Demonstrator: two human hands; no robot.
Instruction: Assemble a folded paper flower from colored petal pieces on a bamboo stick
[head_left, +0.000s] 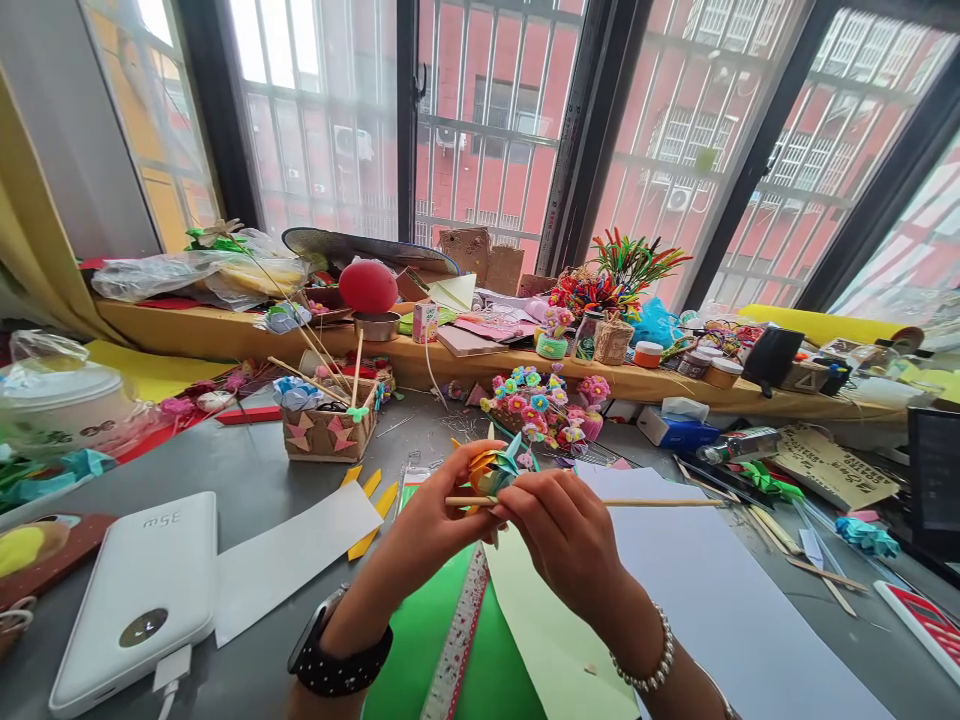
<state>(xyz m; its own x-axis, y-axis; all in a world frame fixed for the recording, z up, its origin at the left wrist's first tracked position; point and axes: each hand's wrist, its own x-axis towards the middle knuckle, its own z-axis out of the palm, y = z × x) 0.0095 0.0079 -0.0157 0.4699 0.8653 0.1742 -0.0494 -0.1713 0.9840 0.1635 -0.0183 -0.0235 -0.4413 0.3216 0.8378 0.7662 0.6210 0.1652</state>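
Both hands meet above the middle of the grey table [255, 470]. My left hand [439, 515], with a black watch on its wrist, is closed round a small folded paper flower [495, 470] in orange, yellow and teal. My right hand [562, 530], a bead bracelet on its wrist, pinches a thin wooden stick [660, 502] that lies level and runs out to the right, its left end passing the flower. Under the hands lie a green sheet [427, 640], a pale green sheet [540, 620] and a ruler [457, 645].
A white power bank [142, 590] and a white paper strip [292, 555] lie at the left. A cardboard box with sticks [330, 430] and a bunch of paper flowers [540, 405] stand behind. A large white sheet [720, 590] lies right. The window ledge [225, 335] holds craft clutter.
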